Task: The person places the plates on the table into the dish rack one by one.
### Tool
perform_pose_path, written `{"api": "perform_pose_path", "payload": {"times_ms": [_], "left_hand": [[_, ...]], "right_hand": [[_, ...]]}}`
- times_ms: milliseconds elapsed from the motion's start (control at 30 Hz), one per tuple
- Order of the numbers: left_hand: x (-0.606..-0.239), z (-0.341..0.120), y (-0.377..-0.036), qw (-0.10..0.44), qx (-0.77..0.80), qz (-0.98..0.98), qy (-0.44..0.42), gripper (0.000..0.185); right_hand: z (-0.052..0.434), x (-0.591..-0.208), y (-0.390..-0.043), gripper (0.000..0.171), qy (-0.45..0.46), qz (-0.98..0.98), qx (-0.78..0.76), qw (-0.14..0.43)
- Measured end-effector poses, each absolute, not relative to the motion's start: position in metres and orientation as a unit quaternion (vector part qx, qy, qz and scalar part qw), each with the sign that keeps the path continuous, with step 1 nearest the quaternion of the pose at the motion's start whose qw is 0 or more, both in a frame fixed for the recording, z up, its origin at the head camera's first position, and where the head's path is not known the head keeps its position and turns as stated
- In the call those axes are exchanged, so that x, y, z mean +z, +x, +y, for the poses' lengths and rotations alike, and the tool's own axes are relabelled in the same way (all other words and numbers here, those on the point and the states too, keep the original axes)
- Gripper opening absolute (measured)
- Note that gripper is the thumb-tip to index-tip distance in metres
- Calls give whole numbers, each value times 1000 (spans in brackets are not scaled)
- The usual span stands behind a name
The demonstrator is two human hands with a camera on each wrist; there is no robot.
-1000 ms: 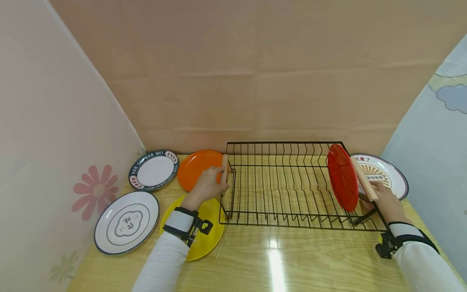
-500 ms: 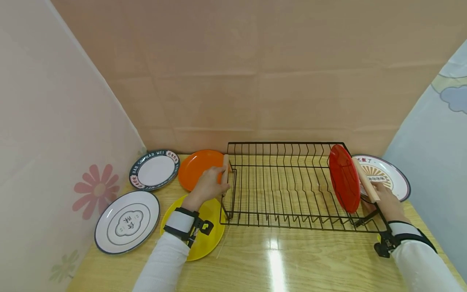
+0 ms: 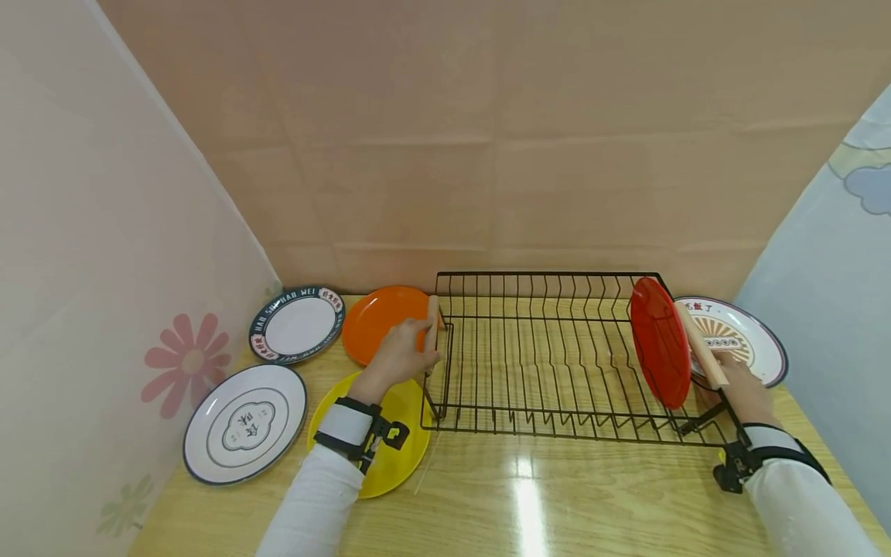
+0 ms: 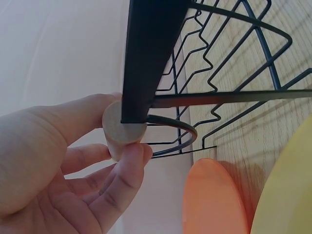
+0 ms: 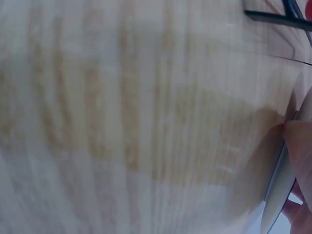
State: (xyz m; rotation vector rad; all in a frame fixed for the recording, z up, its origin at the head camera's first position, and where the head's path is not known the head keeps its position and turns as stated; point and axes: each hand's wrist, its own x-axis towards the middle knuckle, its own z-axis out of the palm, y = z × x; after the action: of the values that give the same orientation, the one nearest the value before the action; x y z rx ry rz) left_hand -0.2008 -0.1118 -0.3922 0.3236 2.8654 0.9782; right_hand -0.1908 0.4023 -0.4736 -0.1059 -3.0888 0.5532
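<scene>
My left hand [image 3: 400, 352] grips the round wooden handle [image 4: 117, 129] at the left end of a black wire dish rack [image 3: 536, 410]. Thumb and fingers curl around that handle in the left wrist view. A red plate [image 3: 657, 344] stands on edge in the rack's right end. Beyond the right wooden handle [image 3: 699, 346], my right hand [image 3: 743, 391] is at the near left rim of a white patterned plate [image 3: 762, 360]. In the right wrist view, the thumb and fingers pinch this plate's edge; the hand is partly cut off.
Left of the rack lie an orange plate [image 3: 376, 321], a yellow plate [image 3: 393, 456] partly under my left forearm, a dark-rimmed plate [image 3: 299, 325] and a white plate [image 3: 209, 422]. Walls stand behind and at both sides of the wooden table [image 3: 585, 495].
The head view has shifted slightly, so everything sits a little farther right in it. Both hands keep the same places at the left handle and the white plate.
</scene>
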Motion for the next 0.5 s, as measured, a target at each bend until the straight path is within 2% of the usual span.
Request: {"api": "perform_pose_path", "payload": {"times_ms": [200,500], "left_hand": [[-393,-112,-201,49,320,940,109,65],[-392,-112,-200,52,321,940,104,65]], "right_hand": [[406,-476,-191,30,-24,-987,157,-19],[403,-476,-185,23,1,-991,129,29]]}}
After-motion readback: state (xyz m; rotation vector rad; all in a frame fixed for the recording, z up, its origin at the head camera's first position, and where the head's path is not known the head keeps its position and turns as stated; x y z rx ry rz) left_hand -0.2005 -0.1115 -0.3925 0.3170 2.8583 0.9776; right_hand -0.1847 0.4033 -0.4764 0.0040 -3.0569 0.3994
